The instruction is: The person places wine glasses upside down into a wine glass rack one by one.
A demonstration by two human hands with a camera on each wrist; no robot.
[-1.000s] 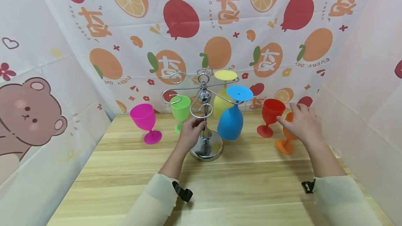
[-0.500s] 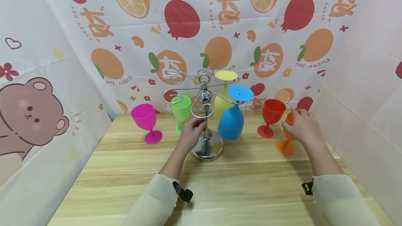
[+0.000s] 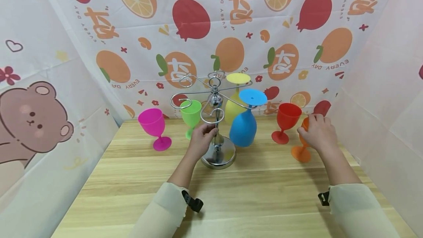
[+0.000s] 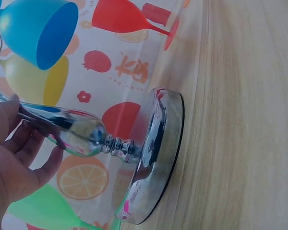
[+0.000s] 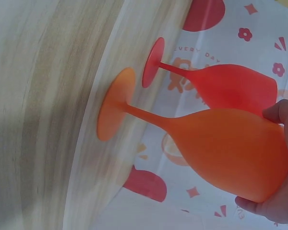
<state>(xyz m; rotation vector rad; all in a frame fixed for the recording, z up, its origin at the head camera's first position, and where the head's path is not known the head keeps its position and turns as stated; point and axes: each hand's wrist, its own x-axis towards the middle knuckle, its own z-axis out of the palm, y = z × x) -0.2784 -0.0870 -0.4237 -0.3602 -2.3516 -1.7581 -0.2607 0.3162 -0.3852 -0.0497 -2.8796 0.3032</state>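
My left hand (image 3: pixel 201 139) grips the chrome post of a goblet rack (image 3: pixel 219 159), thumb and fingers around it, as the left wrist view also shows. From the rack's right-hand rings hang a blue goblet (image 3: pixel 243 127) and a yellow goblet (image 3: pixel 232 111), both upside down. At the right, my right hand (image 3: pixel 318 131) holds an orange goblet (image 5: pixel 225 148) by its bowl near the rim. That goblet stands upright, its foot (image 3: pixel 301 154) on the table. Just left of it is a red goblet (image 3: pixel 288 116), upright and apart from my hand.
A magenta goblet (image 3: pixel 152 122) and a green goblet (image 3: pixel 191 115) stand upright on the wooden table (image 3: pixel 251 201), left of the rack. Several bare rings (image 3: pixel 212 116) stick out from the rack's top. Printed cloth (image 3: pixel 191 17) hangs behind the table and along both sides.
My right hand has come down around the orange goblet's bowl and now holds it. My left hand has stayed on the rack's post.
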